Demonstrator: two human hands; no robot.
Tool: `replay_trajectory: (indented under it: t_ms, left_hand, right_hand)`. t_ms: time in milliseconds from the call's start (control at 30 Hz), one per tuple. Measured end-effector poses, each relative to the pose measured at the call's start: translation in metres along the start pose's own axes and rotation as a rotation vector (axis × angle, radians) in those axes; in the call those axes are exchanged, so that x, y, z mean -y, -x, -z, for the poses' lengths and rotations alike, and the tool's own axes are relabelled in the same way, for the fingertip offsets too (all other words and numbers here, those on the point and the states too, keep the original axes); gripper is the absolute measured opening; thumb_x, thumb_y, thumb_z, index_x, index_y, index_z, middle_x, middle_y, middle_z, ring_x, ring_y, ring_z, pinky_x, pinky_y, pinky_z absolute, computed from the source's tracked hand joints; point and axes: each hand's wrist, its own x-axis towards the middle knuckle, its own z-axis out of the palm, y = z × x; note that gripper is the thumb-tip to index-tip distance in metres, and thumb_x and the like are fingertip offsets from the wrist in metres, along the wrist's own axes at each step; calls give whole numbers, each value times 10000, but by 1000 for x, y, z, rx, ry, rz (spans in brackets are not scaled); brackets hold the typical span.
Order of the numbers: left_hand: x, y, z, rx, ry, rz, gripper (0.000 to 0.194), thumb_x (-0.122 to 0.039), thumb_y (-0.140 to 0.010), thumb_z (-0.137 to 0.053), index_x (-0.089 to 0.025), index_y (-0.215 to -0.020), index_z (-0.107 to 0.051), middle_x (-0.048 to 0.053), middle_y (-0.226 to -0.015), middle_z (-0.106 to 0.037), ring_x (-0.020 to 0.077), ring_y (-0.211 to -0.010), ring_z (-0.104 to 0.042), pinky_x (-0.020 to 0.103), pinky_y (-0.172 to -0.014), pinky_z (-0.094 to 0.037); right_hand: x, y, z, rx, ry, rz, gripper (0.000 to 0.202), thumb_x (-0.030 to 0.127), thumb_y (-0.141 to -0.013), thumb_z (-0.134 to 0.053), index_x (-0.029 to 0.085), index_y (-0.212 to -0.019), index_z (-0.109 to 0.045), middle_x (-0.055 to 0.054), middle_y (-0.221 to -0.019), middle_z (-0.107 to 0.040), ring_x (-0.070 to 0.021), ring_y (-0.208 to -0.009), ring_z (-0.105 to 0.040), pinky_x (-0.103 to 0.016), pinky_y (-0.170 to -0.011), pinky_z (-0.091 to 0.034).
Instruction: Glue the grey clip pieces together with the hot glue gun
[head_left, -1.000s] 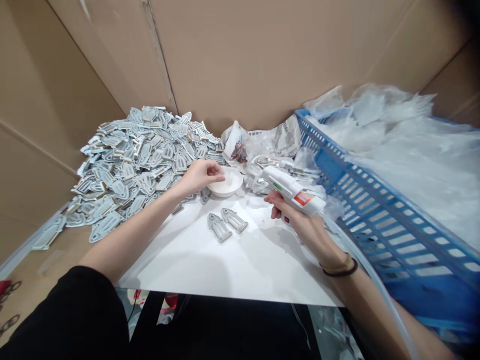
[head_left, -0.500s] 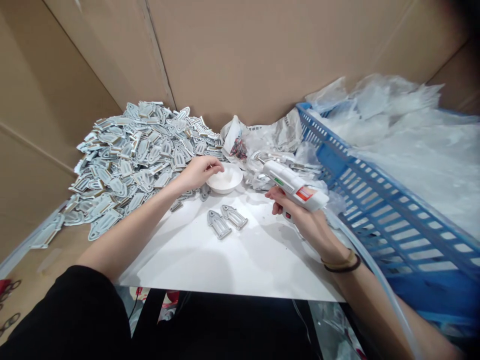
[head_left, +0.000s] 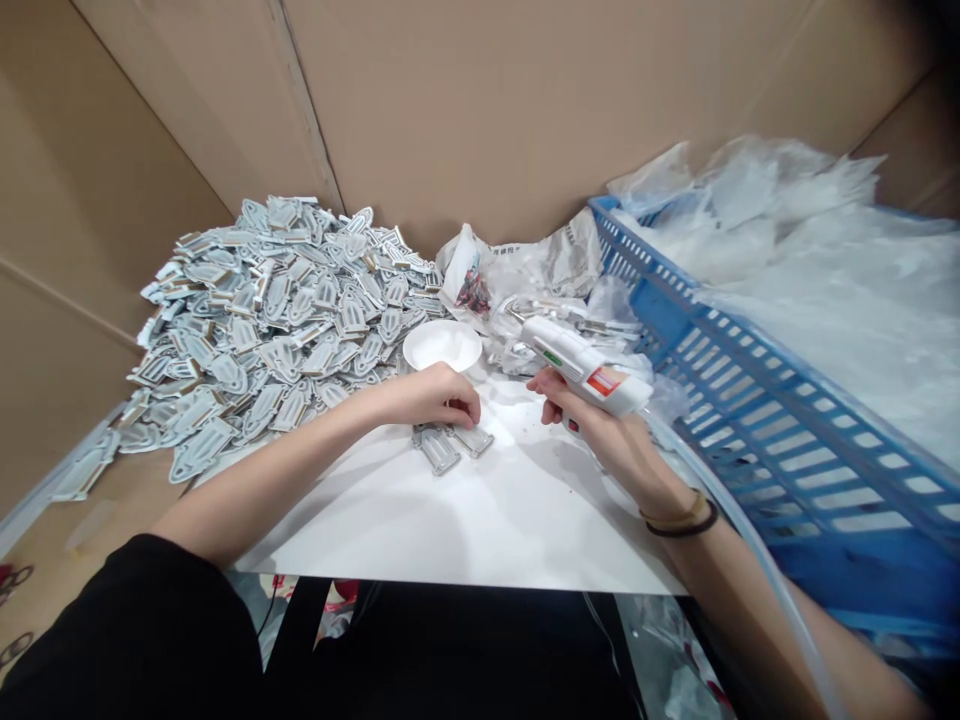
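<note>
My left hand [head_left: 442,396] hovers over two flat grey pointed plates [head_left: 439,450] lying side by side on the white table, covering their upper ends. Its fingers are bent together in a pinch; whatever they hold, if anything, is too small or hidden to make out. Just behind that hand stands a white bowl [head_left: 465,342] with pale contents. My right hand [head_left: 592,425] is closed round the handle of a white glue gun [head_left: 574,362] with a red label. The gun's metal tip points up and left, apart from the plates.
A large heap of similar grey plates [head_left: 277,310] fills the left. Crumpled plastic and paper [head_left: 555,265] lie at the back. On the right, a blue crate [head_left: 720,370] holds clear plastic bags [head_left: 825,260]. Cardboard walls [head_left: 480,110] enclose the white table [head_left: 405,530].
My left hand has left the bowl and come down to the right, over the two plates. The right hand with the glue gun has hardly moved.
</note>
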Motion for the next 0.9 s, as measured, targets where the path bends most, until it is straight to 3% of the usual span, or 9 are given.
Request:
replay_trajectory:
  t_ms: [167, 367, 533, 700, 900]
  left_hand:
    - [5, 1, -1, -23, -21, -90, 145, -209, -867, -644, -186, -816, -777, 93, -876, -704, 178, -792, -641, 225, -789, -445]
    - [5, 2, -5, 35, -160, -59, 150, -278, -904, -660, -177, -969, -750, 73, -965, -670, 161, -837, -609, 209, -776, -420]
    - [2, 3, -3, 80, -221, -50, 336, -323, -830, -761, -166, -1123, -710, 86, -1088, -641, 164, -879, -593, 210, -791, -430]
    - [-2, 3, -5, 104, -317, 8, 262, -284, -822, -774, -167, -1042, -691, 63, -1066, -629, 174, -949, -596, 207, -793, -407]
    - [-9, 6, -11, -65, -324, 116, 184, -294, -826, -746, -180, -891, -617, 3, -851, -610, 144, -714, -514, 235, -622, -308]
  right_hand:
    - [2, 0, 0, 7, -10, -39, 360, 558, -808, -657, 200, -774, -676, -19, -602, -601, -157, -583, -543, -287, -542, -370]
    - [4, 2, 0, 2, -39, -57, 367, 538, -802, -672, 171, -810, -685, -8, -602, -591, -135, -584, -517, -273, -552, -341]
    - [4, 2, -1, -5, -60, -86, 419, 563, -786, -685, 145, -818, -677, -11, -620, -590, -127, -584, -500, -270, -559, -333]
    - [5, 1, -2, -2, -73, -59, 429, 575, -768, -683, 150, -821, -675, -5, -605, -580, -135, -584, -521, -266, -564, -342]
    - [6, 1, 0, -14, -49, -54, 392, 549, -788, -673, 159, -818, -690, -15, -602, -590, -144, -581, -527, -272, -552, -352]
